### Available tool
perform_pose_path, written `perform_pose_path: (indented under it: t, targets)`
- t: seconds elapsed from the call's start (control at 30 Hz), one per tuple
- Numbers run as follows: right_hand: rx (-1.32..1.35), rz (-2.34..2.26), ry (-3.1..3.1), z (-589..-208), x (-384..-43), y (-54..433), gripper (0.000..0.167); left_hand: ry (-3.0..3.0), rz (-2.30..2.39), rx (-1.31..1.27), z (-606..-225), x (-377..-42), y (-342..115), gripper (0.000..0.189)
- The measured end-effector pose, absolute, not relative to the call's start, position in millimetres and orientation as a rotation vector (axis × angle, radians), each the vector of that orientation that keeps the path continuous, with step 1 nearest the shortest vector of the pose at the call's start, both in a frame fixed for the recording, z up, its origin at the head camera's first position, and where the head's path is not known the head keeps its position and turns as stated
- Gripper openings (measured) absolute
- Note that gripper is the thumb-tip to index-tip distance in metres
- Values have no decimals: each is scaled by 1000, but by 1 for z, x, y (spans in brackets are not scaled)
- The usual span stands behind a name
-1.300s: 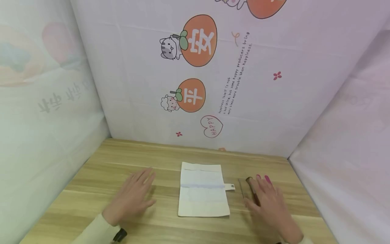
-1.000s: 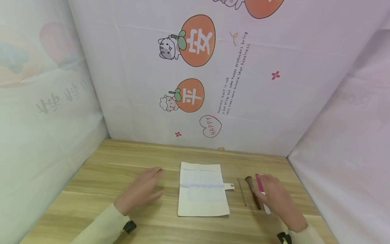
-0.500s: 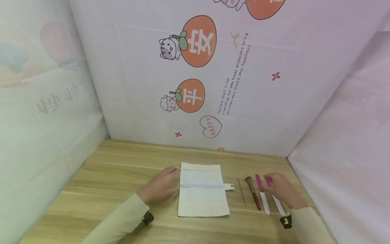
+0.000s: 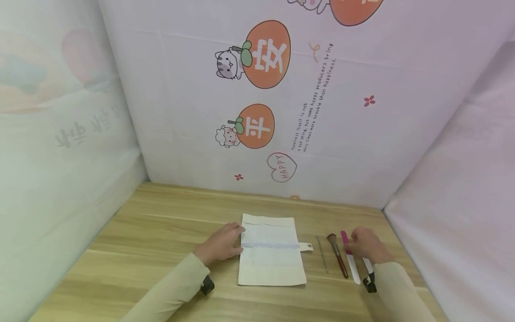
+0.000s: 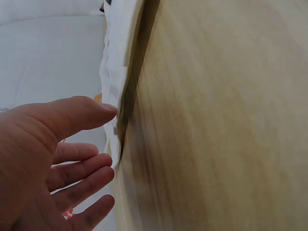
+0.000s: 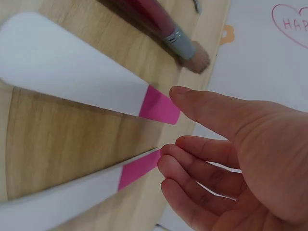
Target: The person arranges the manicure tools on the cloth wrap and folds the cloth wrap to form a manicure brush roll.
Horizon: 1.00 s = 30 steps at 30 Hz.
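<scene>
A flat white case with a pale blue band and a snap tab lies on the table. My left hand is at its left edge; in the left wrist view the thumb reaches the case's edge, fingers loosely spread. To the right lie a thin metal rod, a makeup brush and two pink-and-white nail files. Over the files' pink ends is my right hand. In the right wrist view its thumb is by the first file, its relaxed fingertips by the second file, thumb and fingers apart.
The wooden table ends at a printed white cloth wall behind. More white cloth hangs close on the left and right sides. Both wrists carry dark straps.
My left hand has moved right to the case's edge. My right hand has passed rightwards across the brush and files, then moved slightly back left; the tools lie uncovered behind it.
</scene>
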State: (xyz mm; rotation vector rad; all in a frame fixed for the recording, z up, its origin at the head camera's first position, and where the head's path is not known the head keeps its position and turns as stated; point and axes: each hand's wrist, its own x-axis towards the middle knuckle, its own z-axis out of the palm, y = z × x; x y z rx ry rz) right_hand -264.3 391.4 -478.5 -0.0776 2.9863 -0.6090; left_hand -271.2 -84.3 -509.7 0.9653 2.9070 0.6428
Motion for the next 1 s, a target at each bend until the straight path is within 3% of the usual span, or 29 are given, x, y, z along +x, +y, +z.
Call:
perform_pose_path:
  t: [0.57,1.0]
  targets:
    - [-19,-592,2969,-486,-268,387,15,2956,664,1092,-515,-270,-76,15]
    - [94,-598,3004,-488,-269,387,26,2909,731,1063,-512,-273,-70,6]
